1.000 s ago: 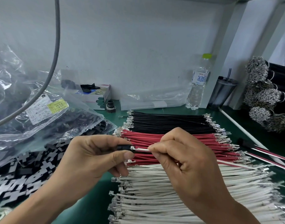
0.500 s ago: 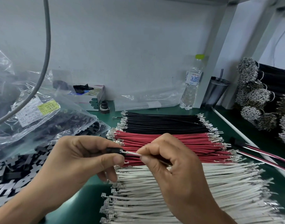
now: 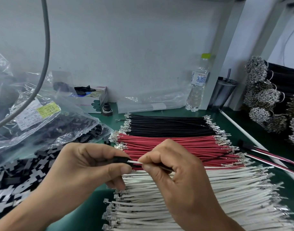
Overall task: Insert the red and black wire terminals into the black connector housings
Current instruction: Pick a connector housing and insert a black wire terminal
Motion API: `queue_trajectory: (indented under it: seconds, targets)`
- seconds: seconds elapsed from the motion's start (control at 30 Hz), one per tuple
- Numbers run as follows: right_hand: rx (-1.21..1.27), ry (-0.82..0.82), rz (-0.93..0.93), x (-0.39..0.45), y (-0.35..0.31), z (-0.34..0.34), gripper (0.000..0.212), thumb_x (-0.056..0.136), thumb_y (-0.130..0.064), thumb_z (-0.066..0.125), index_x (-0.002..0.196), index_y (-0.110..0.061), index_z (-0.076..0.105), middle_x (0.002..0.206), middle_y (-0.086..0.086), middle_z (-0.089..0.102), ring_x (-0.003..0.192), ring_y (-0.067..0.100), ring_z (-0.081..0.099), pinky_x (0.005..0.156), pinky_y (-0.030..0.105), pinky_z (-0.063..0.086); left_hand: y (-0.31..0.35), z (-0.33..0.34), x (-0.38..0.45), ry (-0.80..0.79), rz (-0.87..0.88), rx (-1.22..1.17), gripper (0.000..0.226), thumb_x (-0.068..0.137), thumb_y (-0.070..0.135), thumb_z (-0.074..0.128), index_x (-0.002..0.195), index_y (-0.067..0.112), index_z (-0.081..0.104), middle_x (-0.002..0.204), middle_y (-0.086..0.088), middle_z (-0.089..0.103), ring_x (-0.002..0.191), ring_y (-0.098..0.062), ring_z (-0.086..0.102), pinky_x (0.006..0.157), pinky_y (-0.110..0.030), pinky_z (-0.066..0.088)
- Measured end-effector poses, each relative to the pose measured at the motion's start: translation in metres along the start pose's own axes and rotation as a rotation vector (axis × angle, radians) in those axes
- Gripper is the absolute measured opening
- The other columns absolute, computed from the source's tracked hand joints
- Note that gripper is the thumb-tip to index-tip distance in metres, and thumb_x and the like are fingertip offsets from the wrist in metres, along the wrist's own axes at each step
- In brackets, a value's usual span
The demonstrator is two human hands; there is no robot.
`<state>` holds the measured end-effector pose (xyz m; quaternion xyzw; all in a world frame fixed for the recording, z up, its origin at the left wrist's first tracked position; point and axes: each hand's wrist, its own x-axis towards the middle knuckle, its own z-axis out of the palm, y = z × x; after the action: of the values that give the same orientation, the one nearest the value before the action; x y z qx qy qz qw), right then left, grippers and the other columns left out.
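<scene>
My left hand (image 3: 86, 165) pinches a small black connector housing (image 3: 121, 159) between thumb and fingers. A white wire (image 3: 134, 162) runs out of the housing's right end, and my right hand (image 3: 174, 174) pinches that wire close to the housing; a black wire seems to trail from the same grip. Behind the hands lie flat rows of black wires (image 3: 168, 126), red wires (image 3: 172, 144) and white wires (image 3: 201, 194), all with metal terminals at both ends. Loose black housings (image 3: 18, 177) are heaped at the left.
A clear plastic bag (image 3: 43, 124) of black housings sits at the left under a hanging grey cable (image 3: 46, 47). At the back stand a small carton (image 3: 93, 99), a water bottle (image 3: 198, 87) and a dark cup (image 3: 222, 92). Wire bundles (image 3: 266, 97) pile up at the right.
My hands stay together on the housing and white wire. The bare terminal seen between them a second ago is no longer visible; the wire sits deeper in the housing. The view shifted slightly.
</scene>
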<state>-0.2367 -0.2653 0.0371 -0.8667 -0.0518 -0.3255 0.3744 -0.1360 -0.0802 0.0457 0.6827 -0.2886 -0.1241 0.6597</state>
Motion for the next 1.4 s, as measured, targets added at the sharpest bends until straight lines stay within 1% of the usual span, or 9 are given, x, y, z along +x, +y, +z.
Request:
queue_trajectory:
  seconds: [0.5, 0.67, 0.83, 0.97, 1.07, 1.13, 1.23, 1.33, 1.4]
  targets:
    - [-0.321, 0.096, -0.284, 0.010, -0.005, -0.004, 0.019, 0.096, -0.032, 0.062, 0.085, -0.020, 0.072, 0.084, -0.012, 0.060, 0.076, 0.008, 0.055, 0.062, 0.028, 0.047, -0.002, -0.003, 0.001, 0.009, 0.143, -0.021, 0.040, 0.059, 0.038, 0.094, 0.090, 0.015, 0.084, 0.069, -0.018, 0.076, 0.051, -0.034, 0.072, 0.053, -0.032, 0.061]
    - [-0.435, 0.053, -0.223, 0.016, 0.000, -0.020, 0.024, 0.099, -0.043, 0.053, 0.108, -0.026, 0.068, 0.099, -0.015, 0.060, 0.092, 0.009, 0.057, 0.072, 0.031, 0.049, -0.006, -0.014, 0.009, 0.141, 0.174, -0.135, 0.061, 0.052, 0.054, 0.097, 0.095, 0.013, 0.082, 0.078, -0.023, 0.076, 0.053, -0.035, 0.072, 0.055, -0.034, 0.061]
    - [-0.362, 0.242, -0.279, 0.024, -0.009, -0.041, 0.021, 0.101, -0.025, 0.058, 0.105, -0.014, 0.075, 0.085, -0.006, 0.062, 0.076, 0.012, 0.058, 0.065, 0.026, 0.048, -0.004, -0.027, 0.012, 0.144, 0.132, -0.216, 0.073, 0.064, 0.063, 0.088, 0.118, 0.015, 0.076, 0.110, -0.019, 0.077, 0.084, -0.038, 0.077, 0.061, -0.039, 0.063]
    - [-0.281, 0.520, -0.316, 0.039, -0.010, -0.103, 0.010, 0.102, -0.035, 0.061, 0.110, -0.038, 0.067, 0.084, -0.014, 0.062, 0.072, 0.009, 0.059, 0.062, 0.012, 0.038, -0.017, -0.049, 0.013, 0.194, 0.173, 0.097, 0.070, 0.078, 0.072, 0.073, 0.130, 0.025, 0.070, 0.117, -0.005, 0.077, 0.101, -0.028, 0.076, 0.065, -0.046, 0.065]
    - [-0.518, 0.650, -0.084, 0.032, 0.032, -0.184, 0.028, 0.097, -0.059, 0.057, 0.121, -0.048, 0.064, 0.102, -0.016, 0.068, 0.086, 0.011, 0.066, 0.070, 0.027, 0.052, -0.053, -0.076, 0.023, 0.274, 0.190, 0.469, 0.064, 0.077, 0.080, 0.066, 0.124, 0.038, 0.072, 0.110, 0.009, 0.078, 0.092, -0.023, 0.077, 0.059, -0.046, 0.063]
    - [-0.872, 0.491, 0.045, -0.001, 0.083, -0.238, 0.033, 0.093, -0.071, 0.051, 0.122, -0.057, 0.060, 0.106, -0.024, 0.064, 0.090, 0.008, 0.064, 0.074, 0.037, 0.054, -0.089, -0.099, 0.037, 0.223, 0.253, 0.761, 0.047, 0.084, 0.078, 0.056, 0.120, 0.051, 0.070, 0.115, 0.019, 0.072, 0.090, -0.005, 0.073, 0.063, -0.037, 0.063]
    - [-1.087, 0.165, 0.242, -0.063, 0.159, -0.276, 0.019, 0.095, -0.058, 0.046, 0.105, -0.075, 0.046, 0.097, -0.032, 0.051, 0.079, 0.003, 0.053, 0.065, 0.041, 0.054, -0.139, -0.124, 0.050, 0.090, 0.262, 1.013, 0.030, 0.090, 0.067, 0.047, 0.117, 0.066, 0.060, 0.122, 0.030, 0.060, 0.099, 0.001, 0.064, 0.069, -0.042, 0.062]
    - [-1.103, 0.003, 0.324, -0.089, 0.197, -0.272, 0.019, 0.097, -0.054, 0.037, 0.104, -0.069, 0.047, 0.093, -0.028, 0.045, 0.077, 0.001, 0.048, 0.059, 0.034, 0.049, -0.145, -0.120, 0.050, -0.094, 0.211, 1.137, 0.032, 0.088, 0.066, 0.040, 0.116, 0.078, 0.048, 0.119, 0.041, 0.049, 0.103, 0.007, 0.055, 0.072, -0.037, 0.059]
    - [-1.087, -0.030, 0.363, -0.096, 0.208, -0.266, 0.023, 0.092, -0.037, 0.057, 0.107, -0.054, 0.056, 0.091, -0.028, 0.043, 0.073, 0.003, 0.048, 0.059, 0.034, 0.049, -0.117, -0.100, 0.049, -0.107, 0.215, 1.211, 0.029, 0.087, 0.060, 0.050, 0.111, 0.077, 0.050, 0.113, 0.043, 0.046, 0.097, 0.009, 0.051, 0.070, -0.030, 0.056]
